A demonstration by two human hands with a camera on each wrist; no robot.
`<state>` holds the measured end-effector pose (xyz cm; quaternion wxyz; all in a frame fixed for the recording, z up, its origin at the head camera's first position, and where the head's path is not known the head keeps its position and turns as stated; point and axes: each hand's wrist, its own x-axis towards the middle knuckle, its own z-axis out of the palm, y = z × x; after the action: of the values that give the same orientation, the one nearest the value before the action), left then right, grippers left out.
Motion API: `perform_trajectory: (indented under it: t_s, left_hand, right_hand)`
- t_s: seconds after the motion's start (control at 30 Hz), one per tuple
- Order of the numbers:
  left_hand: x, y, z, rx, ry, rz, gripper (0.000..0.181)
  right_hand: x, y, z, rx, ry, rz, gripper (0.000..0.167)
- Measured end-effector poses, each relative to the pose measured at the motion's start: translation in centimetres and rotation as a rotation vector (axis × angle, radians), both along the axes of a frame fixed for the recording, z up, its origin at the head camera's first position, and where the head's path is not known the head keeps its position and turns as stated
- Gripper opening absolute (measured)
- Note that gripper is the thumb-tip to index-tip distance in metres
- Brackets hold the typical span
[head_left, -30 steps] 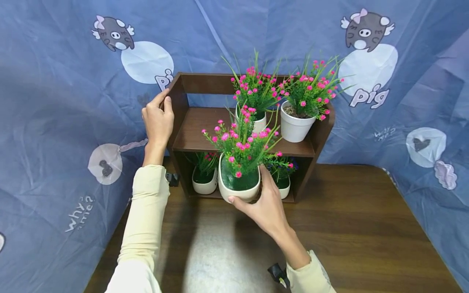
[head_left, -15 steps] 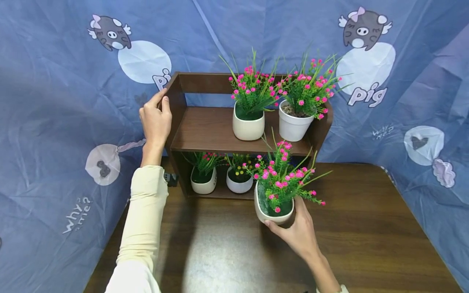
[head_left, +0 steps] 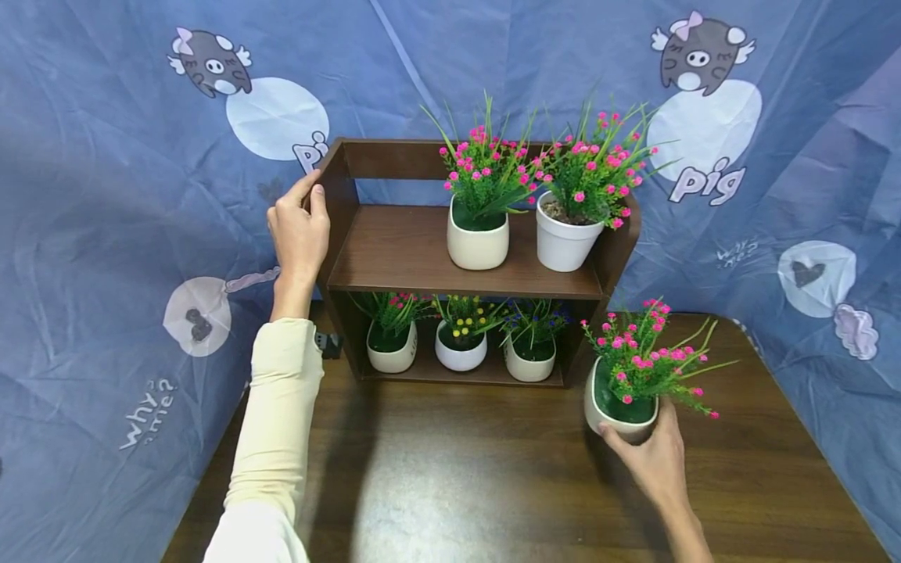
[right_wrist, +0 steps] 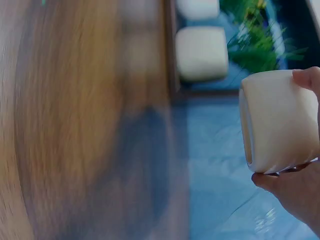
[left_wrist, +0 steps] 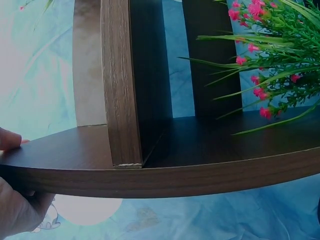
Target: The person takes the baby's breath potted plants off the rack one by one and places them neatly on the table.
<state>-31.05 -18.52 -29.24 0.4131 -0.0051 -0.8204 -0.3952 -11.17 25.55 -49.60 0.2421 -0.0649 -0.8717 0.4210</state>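
Observation:
My right hand point(head_left: 651, 461) holds a cream pot of pink artificial flowers point(head_left: 622, 426) above the table, to the right of the shelf. In the right wrist view, thumb and fingers grip the sides of this cream pot point(right_wrist: 282, 120), and a gap separates its base from the wood. The left hand point(head_left: 299, 234) grips the upper left side panel of the dark brown two-tier shelf point(head_left: 394, 250). Close up in the left wrist view, a thumb and fingers point(left_wrist: 17, 210) lie on opposite faces of that panel point(left_wrist: 65, 150).
On the upper tier stand a cream pot point(head_left: 479, 246) and a white pot point(head_left: 566, 244), both with pink flowers. Three smaller pots, including one with yellow flowers point(head_left: 461, 352), line the lower tier. Patterned blue cloth point(head_left: 450, 70) hangs behind the wooden table point(head_left: 457, 469).
My right hand has carried the cream flowerpot rightward from in front of the shelf to beyond its right side, uncovering the lower-tier pots. The left hand keeps its hold.

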Motion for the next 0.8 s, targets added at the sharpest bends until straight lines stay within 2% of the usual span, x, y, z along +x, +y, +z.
perform_trajectory:
  t_s: [0.27,0.4,0.6,0.8]
  left_hand:
    - [0.1,0.0,0.0,0.002,-0.003,-0.007,0.030]
    - [0.1,-0.1,-0.1,0.004,0.009,-0.010,0.029]
    - [0.0,-0.2,0.1,0.003,0.003,-0.004,0.029]
    - [0.0,-0.2,0.1,-0.005,-0.003,-0.001,0.029]
  right_hand:
    - [-3.2,2.6,-3.3,-0.069,-0.101,-0.026,0.097]
    - [-5.3,2.9,-4.7,-0.099,-0.116,0.011,0.097]
    - [-8.7,2.8,-5.7,-0.117,-0.159,0.076,0.096]
    - [-11.0,2.7,-6.8,-0.089,-0.206,0.128,0.094]
